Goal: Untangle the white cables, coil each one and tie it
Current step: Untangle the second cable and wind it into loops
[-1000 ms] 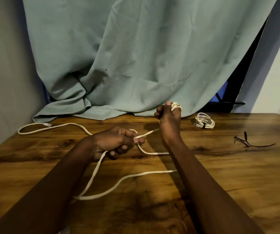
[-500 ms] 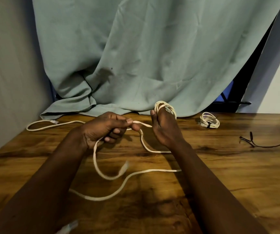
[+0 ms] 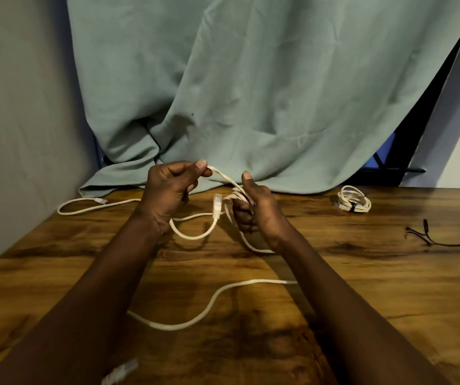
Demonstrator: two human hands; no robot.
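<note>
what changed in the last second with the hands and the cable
The left hand rose from near the table and carried its pinched stretch of the white cable up beside the right hand; a plug now dangles between them. The right hand kept its small coil; the tied bundle and black ties stayed put.

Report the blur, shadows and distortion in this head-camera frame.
Head view: dim, warm light; the connector at the bottom edge is smeared by blur, while the plug hanging between the left hand and right hand is sharp. Head view: hands and white cable cast soft shadows on the table.
</note>
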